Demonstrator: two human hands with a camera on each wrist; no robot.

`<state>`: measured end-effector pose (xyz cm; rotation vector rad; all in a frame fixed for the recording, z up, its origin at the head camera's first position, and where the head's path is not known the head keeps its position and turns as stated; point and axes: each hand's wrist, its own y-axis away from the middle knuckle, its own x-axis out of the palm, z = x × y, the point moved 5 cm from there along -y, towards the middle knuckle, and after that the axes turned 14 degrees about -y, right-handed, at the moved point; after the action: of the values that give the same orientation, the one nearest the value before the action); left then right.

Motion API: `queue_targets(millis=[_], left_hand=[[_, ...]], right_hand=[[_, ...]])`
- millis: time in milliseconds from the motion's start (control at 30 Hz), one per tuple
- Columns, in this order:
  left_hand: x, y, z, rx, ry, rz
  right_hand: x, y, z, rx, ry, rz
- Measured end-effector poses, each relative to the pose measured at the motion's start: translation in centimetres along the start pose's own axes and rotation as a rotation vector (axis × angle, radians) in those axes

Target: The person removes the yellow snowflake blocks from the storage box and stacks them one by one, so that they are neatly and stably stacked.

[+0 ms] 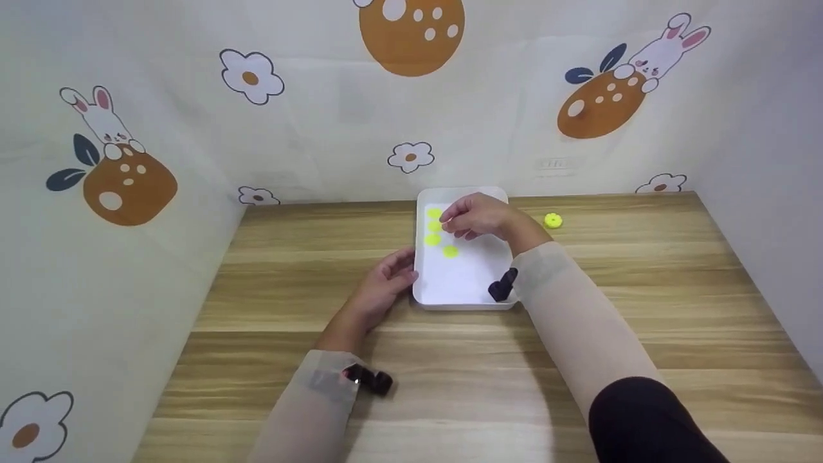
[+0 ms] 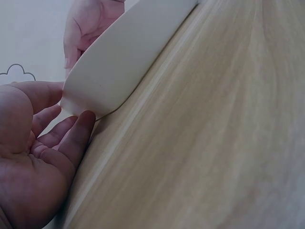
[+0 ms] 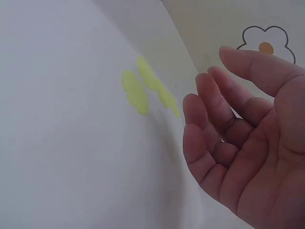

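A white rectangular tray (image 1: 464, 283) lies on the wooden table. Along its left side sit several flat yellow flower-shaped pieces (image 1: 433, 239), and one piece (image 1: 450, 251) lies a little nearer and to the right. My right hand (image 1: 478, 215) hovers over the far part of the tray, beside the pieces. In the right wrist view its fingers (image 3: 195, 136) are loosely bent, with the thumb apart and nothing seen between them. My left hand (image 1: 384, 286) touches the tray's left wall; in the left wrist view its fingertips (image 2: 85, 121) rest against the tray's outside (image 2: 112, 71).
A yellow flower-shaped piece (image 1: 553, 220) with a small centre hole lies on the table (image 1: 643, 270), right of the tray. A patterned cloth wall (image 1: 321, 141) rises behind the table. Small black cameras (image 1: 503, 285) are strapped to both sleeves.
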<state>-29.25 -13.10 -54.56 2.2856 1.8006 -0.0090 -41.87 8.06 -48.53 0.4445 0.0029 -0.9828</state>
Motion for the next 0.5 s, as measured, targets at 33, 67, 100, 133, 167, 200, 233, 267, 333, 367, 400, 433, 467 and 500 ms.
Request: queue_targets(millis=[33, 67, 100, 133, 167, 200, 233, 267, 333, 367, 400, 433, 467, 500], left_hand=[[0.0, 0.0, 0.0, 0.002, 0.001, 0.004], [0.1, 0.0, 0.0, 0.003, 0.004, 0.009], [0.1, 0.0, 0.0, 0.005, 0.006, 0.014], [0.2, 0.1, 0.0, 0.005, 0.011, 0.019], [0.2, 0.0, 0.1, 0.005, 0.014, 0.025], [0.2, 0.0, 0.1, 0.005, 0.015, 0.029], [0.2, 0.1, 0.1, 0.004, 0.017, 0.033], [0.2, 0.1, 0.1, 0.003, 0.021, 0.036], [0.2, 0.0, 0.1, 0.005, 0.024, 0.036], [0.2, 0.0, 0.1, 0.007, 0.025, 0.034], [0.2, 0.0, 0.0, 0.009, 0.026, 0.032], [0.2, 0.0, 0.0, 0.009, 0.029, 0.029], [0.2, 0.0, 0.0, 0.008, 0.031, 0.026], [0.2, 0.0, 0.0, 0.007, 0.032, 0.023]], right_hand=[[0.0, -0.1, -0.3, -0.001, -0.002, -0.004], [0.0, -0.2, -0.5, -0.003, -0.001, -0.008], [0.0, -0.3, -0.8, -0.003, 0.001, -0.005], [0.1, -0.4, -1.0, -0.006, 0.012, 0.0], [0.2, -0.5, -1.2, -0.009, 0.022, 0.007], [0.2, -0.6, -1.5, -0.009, 0.042, 0.014], [0.3, -0.7, -1.7, -0.009, 0.065, 0.021], [0.3, -0.8, -1.8, -0.01, 0.089, 0.026], [0.3, -0.9, -2.0, -0.013, 0.135, 0.034], [0.3, -1.0, -2.1, -0.009, 0.146, 0.039], [0.3, -1.1, -2.2, -0.006, 0.157, 0.045], [0.3, -1.2, -2.3, -0.001, 0.156, 0.053], [0.3, -1.3, -2.3, 0.006, 0.155, 0.06], [0.4, -1.3, -2.4, 0.013, 0.152, 0.068]])
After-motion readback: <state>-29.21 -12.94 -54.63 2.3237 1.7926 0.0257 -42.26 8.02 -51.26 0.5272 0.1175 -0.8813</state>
